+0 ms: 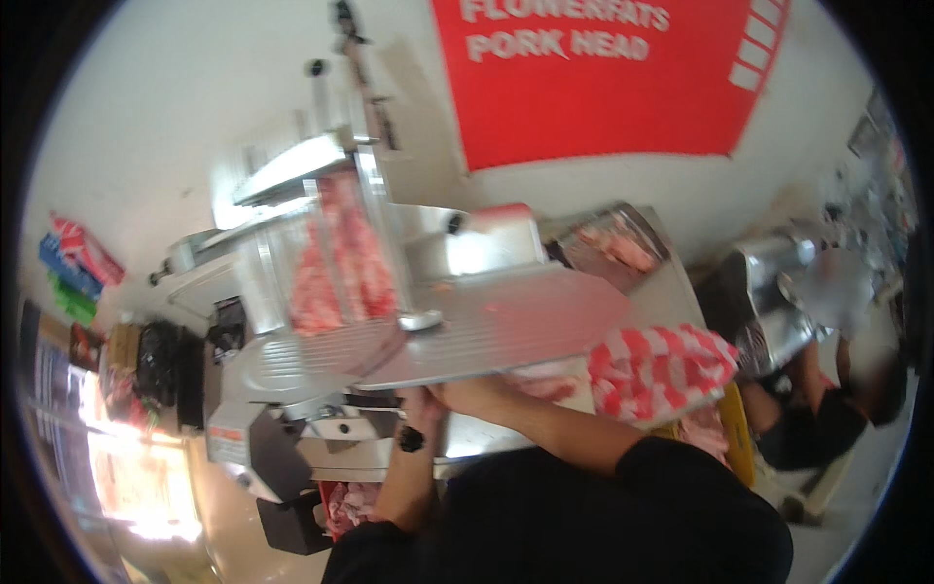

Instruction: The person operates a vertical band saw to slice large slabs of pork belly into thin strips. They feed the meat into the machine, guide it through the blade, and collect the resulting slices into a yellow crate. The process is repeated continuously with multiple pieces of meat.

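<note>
In the head view a large metal meat bandsaw fills the middle, its ribbed table (503, 321) stretching left to right. Raw red meat (343, 263) stands upright behind the metal guides. My left hand (419, 409), with a dark watch on its wrist, is at the table's near underside edge. Close beside it is my right hand (456, 394), partly under the same edge. The fingers of both hands are hidden, so what they grip cannot be told. A red-and-white plastic bag (660, 369) and pale meat (547, 385) lie right of my hands.
A metal tray (613, 248) with meat stands behind the table. At the right, a co-worker (810, 431) is beside another metal machine (777, 299). A yellow crate (737, 434) and a red crate (325, 504) hold meat. A dark box (292, 522) is at lower left.
</note>
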A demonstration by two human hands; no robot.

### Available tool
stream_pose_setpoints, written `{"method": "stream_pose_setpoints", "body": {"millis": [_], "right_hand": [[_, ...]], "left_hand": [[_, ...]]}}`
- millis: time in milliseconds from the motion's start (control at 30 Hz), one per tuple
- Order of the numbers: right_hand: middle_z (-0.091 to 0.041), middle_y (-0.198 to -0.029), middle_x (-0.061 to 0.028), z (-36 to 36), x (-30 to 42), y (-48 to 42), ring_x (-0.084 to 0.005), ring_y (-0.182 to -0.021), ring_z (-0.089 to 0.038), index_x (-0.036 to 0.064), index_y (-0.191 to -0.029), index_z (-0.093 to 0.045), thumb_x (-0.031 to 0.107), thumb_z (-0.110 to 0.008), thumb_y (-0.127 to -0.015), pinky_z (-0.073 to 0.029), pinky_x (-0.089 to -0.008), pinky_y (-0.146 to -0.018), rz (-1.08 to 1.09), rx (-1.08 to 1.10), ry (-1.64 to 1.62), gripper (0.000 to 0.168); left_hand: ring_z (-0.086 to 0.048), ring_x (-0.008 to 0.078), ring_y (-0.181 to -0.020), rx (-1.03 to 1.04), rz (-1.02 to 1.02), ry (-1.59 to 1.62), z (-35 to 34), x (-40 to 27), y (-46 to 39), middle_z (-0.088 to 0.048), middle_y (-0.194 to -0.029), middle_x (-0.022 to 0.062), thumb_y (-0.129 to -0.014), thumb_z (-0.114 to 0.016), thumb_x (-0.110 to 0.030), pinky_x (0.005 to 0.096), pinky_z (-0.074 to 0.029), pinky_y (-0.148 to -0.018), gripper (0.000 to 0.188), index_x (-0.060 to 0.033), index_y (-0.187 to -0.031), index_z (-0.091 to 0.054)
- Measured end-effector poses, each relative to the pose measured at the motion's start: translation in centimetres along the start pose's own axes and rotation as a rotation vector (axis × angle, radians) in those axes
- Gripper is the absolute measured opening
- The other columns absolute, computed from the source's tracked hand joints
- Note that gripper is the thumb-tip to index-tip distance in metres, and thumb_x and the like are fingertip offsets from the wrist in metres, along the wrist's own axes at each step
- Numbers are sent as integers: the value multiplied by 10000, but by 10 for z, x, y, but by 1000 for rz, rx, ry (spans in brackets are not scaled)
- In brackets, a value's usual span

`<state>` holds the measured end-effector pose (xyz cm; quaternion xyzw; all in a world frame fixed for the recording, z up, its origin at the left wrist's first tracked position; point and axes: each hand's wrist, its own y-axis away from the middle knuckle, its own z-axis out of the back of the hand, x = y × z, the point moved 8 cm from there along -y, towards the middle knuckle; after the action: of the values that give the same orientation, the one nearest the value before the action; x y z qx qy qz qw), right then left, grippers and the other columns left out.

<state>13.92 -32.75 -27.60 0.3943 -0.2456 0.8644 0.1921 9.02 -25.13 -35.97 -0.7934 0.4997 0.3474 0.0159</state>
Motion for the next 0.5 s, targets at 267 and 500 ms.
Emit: {"method": "stream_pose_setpoints", "body": {"millis": [267,500], "right_hand": [[-634,-1092,-199,34,30,89,-341,-1023,-614,31,-1270,-589,258,-623,-943,-481,-461,-894,217,-107,99,400],[-647,-943,-85,65,-35,123,-152,-740,-657,3,-1092,-548,113,-694,-919,-524,-295,-607,-233,-177,-609,251]], "left_hand": [[-664,184,-790,140,128,-27,20,0,15,-654,-1018,115,-975,-569,-137,304,-579,-647,282,-20,-1230,-541],[-630,301,-1088,797,-473,-1769,-101,32,98,-591,-1148,192,-830,-718,-88,379,-514,-858,632,5,-1381,-421]]}}
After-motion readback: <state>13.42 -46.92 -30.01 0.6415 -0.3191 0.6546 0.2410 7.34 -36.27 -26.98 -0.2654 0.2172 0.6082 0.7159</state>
